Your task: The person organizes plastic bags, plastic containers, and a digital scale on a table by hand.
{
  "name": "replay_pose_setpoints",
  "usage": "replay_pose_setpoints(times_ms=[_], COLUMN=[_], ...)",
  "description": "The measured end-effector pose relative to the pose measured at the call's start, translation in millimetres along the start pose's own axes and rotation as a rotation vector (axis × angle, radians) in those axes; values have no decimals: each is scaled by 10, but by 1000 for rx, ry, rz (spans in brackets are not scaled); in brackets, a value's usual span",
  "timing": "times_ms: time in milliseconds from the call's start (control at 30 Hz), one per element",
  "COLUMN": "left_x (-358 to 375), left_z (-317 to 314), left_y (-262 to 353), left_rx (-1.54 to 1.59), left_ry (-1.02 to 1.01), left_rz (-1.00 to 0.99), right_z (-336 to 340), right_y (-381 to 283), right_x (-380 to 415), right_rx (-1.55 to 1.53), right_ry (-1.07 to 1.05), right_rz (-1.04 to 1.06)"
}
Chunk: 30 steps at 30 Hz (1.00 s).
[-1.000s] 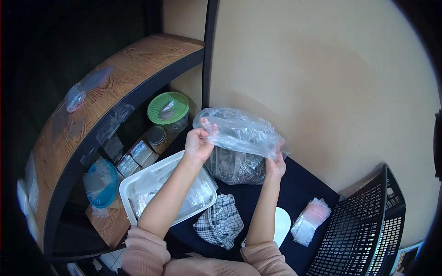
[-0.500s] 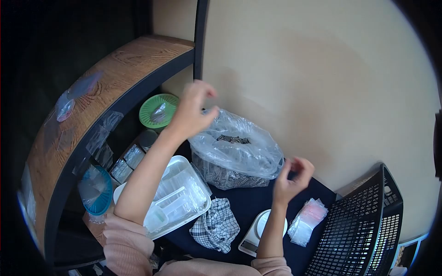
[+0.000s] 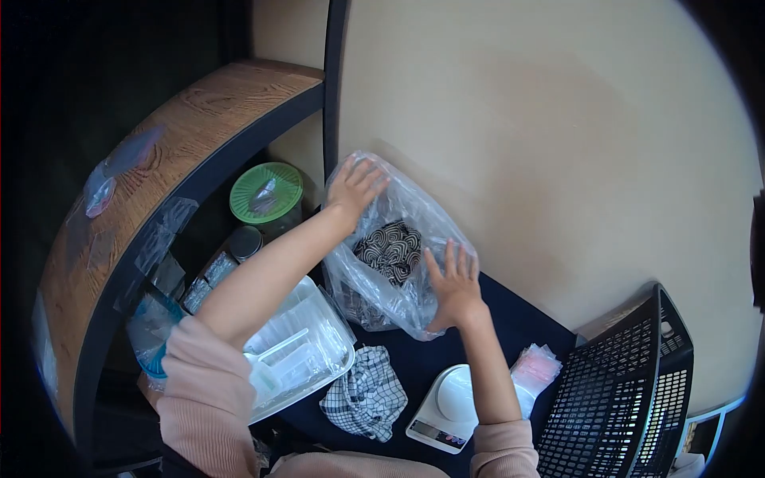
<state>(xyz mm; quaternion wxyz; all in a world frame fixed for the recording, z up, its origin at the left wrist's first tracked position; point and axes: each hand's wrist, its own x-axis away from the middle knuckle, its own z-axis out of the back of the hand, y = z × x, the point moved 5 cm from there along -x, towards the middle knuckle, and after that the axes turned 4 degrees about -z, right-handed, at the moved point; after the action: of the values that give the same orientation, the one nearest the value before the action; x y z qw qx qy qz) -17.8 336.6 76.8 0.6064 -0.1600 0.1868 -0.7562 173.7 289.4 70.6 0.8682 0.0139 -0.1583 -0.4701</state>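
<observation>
A large clear plastic bag (image 3: 345,275) stands on the dark table with its mouth facing up. Inside it lies a black cloth with a pale swirling pattern (image 3: 390,251). At the far left of the mouth, my left hand (image 3: 357,190) rests against the plastic, fingers spread. My right hand (image 3: 458,288) is at the near right side of the mouth, its fingers stretched out and apart against the bag's wall. Neither hand grips anything.
A white tray (image 3: 347,355) with plastic pieces, a checked cloth (image 3: 365,395) and a white kitchen scale (image 3: 443,408) are nearer me. Small plastic bags (image 3: 535,370) and a black basket (image 3: 613,390) are right. A green-lidded container (image 3: 267,193) stands left under a wooden shelf (image 3: 191,119).
Both hands have come down into the bag's mouth and spread their fingers. The mouth is wider now, and more of the patterned cloth shows.
</observation>
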Motion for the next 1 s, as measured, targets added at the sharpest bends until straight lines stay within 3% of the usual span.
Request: replay_pose_setpoints(times_ms=[67,100,133,167,200,267,300,400,433,467,500,533,600,667,700,733,800,833,900,933,1000], left_x=[165,188,221,266,315,467,430,460,537,639,784,979,1561,2257,2654,3087,3717,3867,4198,4306,4213], left_z=[273,402,526,578,560,413,199,-72,70,212,431,648,1027,977,807,515,88,-3,-277,-541,-495], left_y=[146,146,219,301,309,178,13,-130,-115,-109,-122,-172,-214,-262,-254,-197,66,234,498,677,854], left_rx=[110,113,469,825,829,160,150,311,554,559,836,1104,1106,1135,1138,1160,997,988,1104,1377,1441], left_ry=[111,104,-27,-163,-173,-140,-40,12,102,91,275,466,746,824,941,880,1014,1011,1024,1022,762], left_rz=[-172,-174,-290,-402,-401,-158,-122,-173,-262,-251,-206,-152,-161,20,153,356,766,774,1054,1168,1032], right_z=[30,-18,-62,-85,-188,-156,-202,-192,-149,70,262,419,672,412,274,74,-310,-454,-657,-644,-443], right_y=[149,214,261,270,234,209,230,310,321,307,306,188,-29,-272,-445,-598,-836,-914,-1054,-1096,-1085], right_x=[-64,-201,-337,-451,-445,-314,-344,-428,-421,-338,-213,-71,323,556,664,704,744,761,810,844,959], right_rx=[-15,-453,-892,-1006,-1011,-484,-225,-285,-284,-511,-737,-740,-963,-1119,-1125,-1147,-1244,-1327,-1582,-1583,-1214], right_ry=[8,16,22,40,31,354,168,123,117,339,555,542,767,797,735,589,389,383,301,295,650], right_rz=[17,142,262,259,259,-73,-132,-6,7,107,208,222,207,211,297,311,390,408,345,355,341])
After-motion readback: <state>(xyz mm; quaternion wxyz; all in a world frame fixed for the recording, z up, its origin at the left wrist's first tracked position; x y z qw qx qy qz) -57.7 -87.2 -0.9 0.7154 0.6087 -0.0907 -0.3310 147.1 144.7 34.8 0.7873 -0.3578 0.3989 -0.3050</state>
